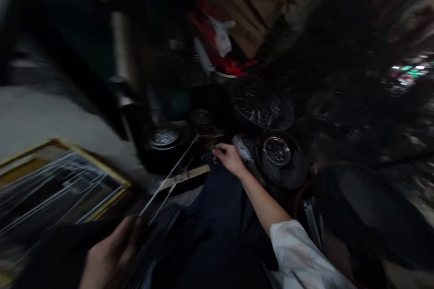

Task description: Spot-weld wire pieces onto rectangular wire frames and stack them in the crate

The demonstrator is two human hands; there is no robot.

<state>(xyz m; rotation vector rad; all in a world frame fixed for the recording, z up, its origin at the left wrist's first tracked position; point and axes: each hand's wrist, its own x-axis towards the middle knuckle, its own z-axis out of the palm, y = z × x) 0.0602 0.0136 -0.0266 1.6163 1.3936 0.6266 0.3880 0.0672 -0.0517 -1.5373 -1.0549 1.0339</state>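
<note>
At the lower left, my left hand (113,250) is closed around the near end of thin metal rods (169,176), which slant up and to the right. Motion blurs its fingers. Near the centre, my right hand (228,157) has its thumb and fingers pinched together above the dark cloth over my lap (222,198). What it holds, if anything, is too small and dark to make out. A light wooden strip (185,177) lies just left of the right hand, beneath the rods.
Left stands a yellow-edged crate (127,185) of metal rods. Ahead are a bowl of small metal parts (164,137), a round basin with metal pieces (262,115) and a clear dish (277,151). Cardboard (247,13) and a red bag (212,38) are behind; a dark round object (369,207) is right.
</note>
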